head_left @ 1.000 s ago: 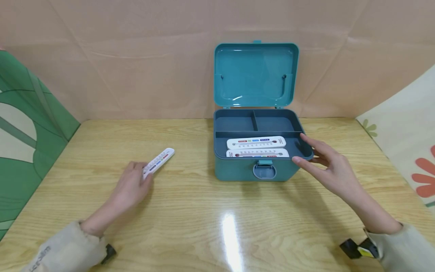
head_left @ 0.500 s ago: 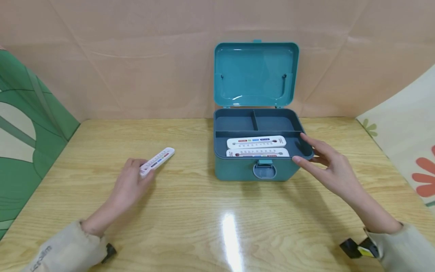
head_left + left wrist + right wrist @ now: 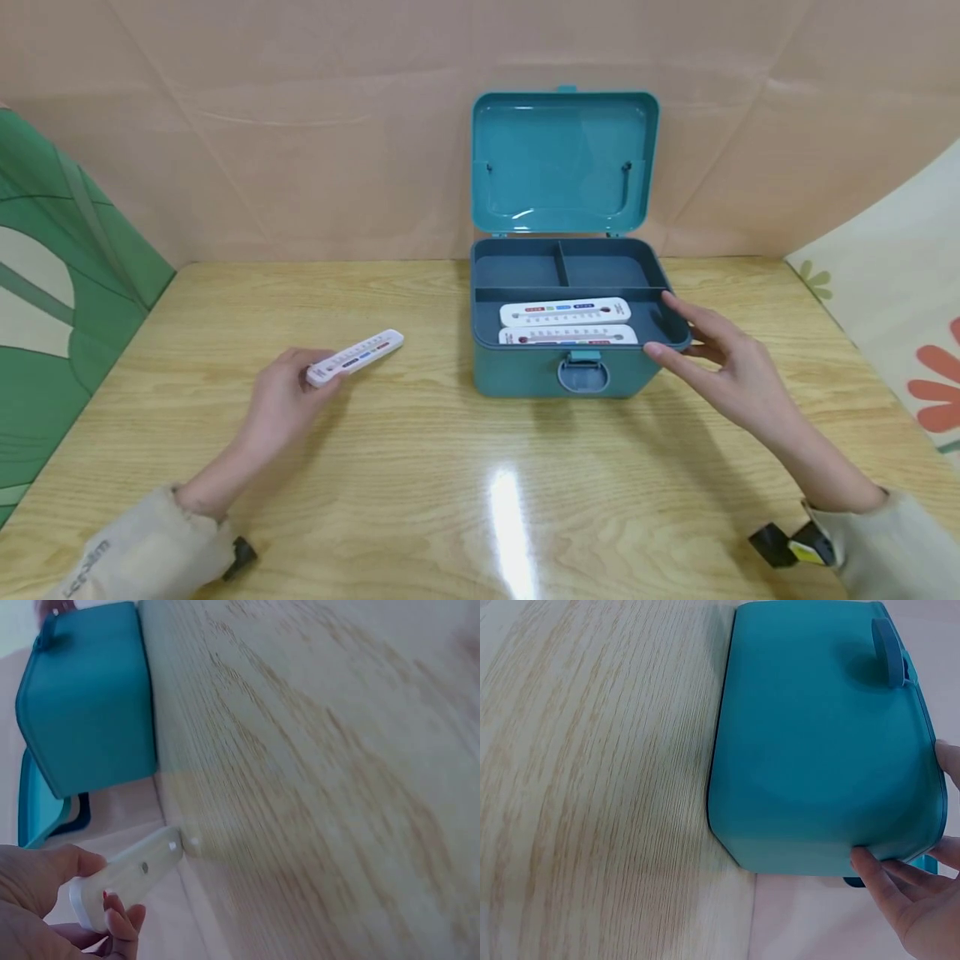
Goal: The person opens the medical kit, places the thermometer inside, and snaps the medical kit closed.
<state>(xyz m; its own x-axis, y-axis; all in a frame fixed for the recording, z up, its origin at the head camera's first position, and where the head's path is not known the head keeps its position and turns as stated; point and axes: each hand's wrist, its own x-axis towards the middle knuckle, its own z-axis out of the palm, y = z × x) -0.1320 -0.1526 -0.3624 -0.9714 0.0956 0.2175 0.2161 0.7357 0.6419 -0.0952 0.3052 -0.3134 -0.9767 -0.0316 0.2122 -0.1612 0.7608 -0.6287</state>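
Observation:
My left hand [image 3: 281, 404] pinches a white strip thermometer [image 3: 356, 357] with a printed scale and coloured bands, at the left of the table. In the left wrist view, the back of this thermometer [image 3: 131, 876] shows, its far tip close to the tabletop. A teal storage box [image 3: 517, 375] stands with its lid [image 3: 566, 162] raised. Two more white thermometers, a rear one [image 3: 566, 312] and a front one [image 3: 567, 335], lie in the tray's front compartment. My right hand [image 3: 723, 367] grips the box's front right corner, thumb at the front rim and fingers along the side.
A divider [image 3: 561, 265] splits the back of the box's tray into two small compartments. The latch [image 3: 584, 377] is on the box's front. Behind the wooden table [image 3: 420, 467] hangs a pinkish cloth [image 3: 300, 133], with patterned cloths at both sides.
The thermometer in my left hand has swung clockwise, its far end now further right and raised a little off its former spot. My right hand and the box have stayed put.

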